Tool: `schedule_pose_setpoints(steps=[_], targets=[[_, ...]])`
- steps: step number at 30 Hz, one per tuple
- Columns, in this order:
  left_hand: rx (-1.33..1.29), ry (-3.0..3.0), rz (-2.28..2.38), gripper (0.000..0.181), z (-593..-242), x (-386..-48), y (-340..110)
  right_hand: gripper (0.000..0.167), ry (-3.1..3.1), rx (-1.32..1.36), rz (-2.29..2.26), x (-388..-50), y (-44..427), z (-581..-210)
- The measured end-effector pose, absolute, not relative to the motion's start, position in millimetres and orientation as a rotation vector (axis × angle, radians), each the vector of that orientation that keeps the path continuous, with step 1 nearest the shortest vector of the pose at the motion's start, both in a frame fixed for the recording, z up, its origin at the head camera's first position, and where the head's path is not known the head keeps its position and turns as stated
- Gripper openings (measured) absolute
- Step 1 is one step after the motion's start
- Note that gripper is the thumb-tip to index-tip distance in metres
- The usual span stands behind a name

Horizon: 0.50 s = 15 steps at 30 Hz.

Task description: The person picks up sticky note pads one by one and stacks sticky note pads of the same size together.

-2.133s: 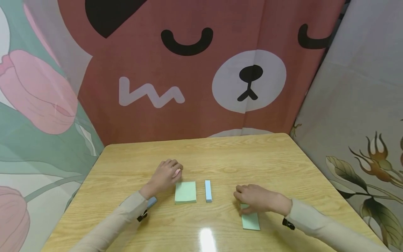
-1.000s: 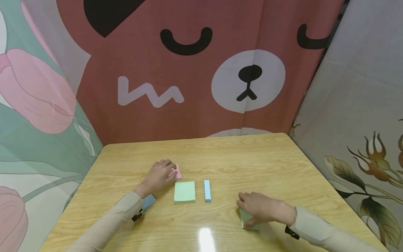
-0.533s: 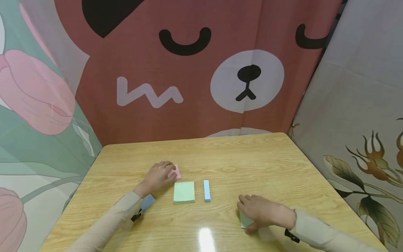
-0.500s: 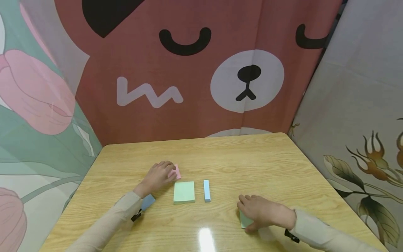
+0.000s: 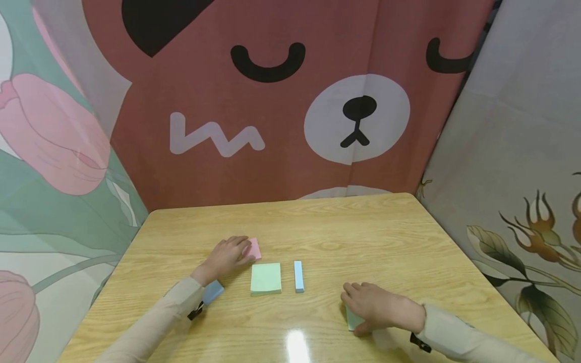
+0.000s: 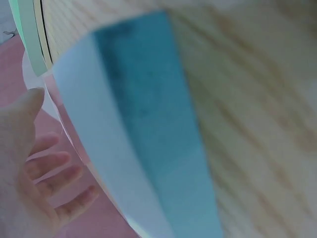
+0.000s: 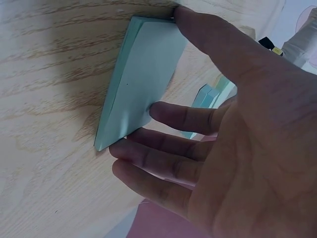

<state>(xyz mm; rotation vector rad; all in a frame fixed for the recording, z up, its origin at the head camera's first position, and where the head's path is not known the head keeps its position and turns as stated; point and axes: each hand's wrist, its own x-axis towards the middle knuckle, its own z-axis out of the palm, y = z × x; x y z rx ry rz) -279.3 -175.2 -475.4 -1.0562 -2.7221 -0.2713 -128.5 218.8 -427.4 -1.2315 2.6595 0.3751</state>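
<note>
The fingers of the right hand [image 5: 374,304] clamp the small green pad [image 7: 138,79], thumb at one corner. The left hand [image 5: 224,259] has its fingers apart at the pink pad [image 5: 254,248], contact hard to tell; the big green pad [image 5: 266,278] lies near its thumb.

Green pad [image 7: 141,74] in right hand [image 5: 380,305]: looks like smooth, matt paper. Likewise pink pad [image 5: 255,249] at left hand [image 5: 224,258], square green pad [image 5: 266,278] between hands. Tabletop [image 5: 317,229] beneath both grips: wood-grained, glossy. Sleeves [image 5: 458,325] behind both hands: matt cloth. Backdrop [image 5: 281,174] beyond: printed cloth, creased, matt.
</note>
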Motion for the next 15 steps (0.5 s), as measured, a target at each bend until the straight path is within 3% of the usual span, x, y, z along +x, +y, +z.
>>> schedule_pose_setpoints(steps=[8, 15], targets=[[-1.036, -2.833, -0.244, 0.054, -477.6, -278.0, -175.5, 0.075, 2.644, -1.185, 0.415, -127.3, 218.0, -427.9], [-1.025, -2.838, -0.233, 0.052, -478.2, -279.1, -175.1, 0.078, 2.641, -1.194, 0.438, -127.2, 219.3, -428.9]])
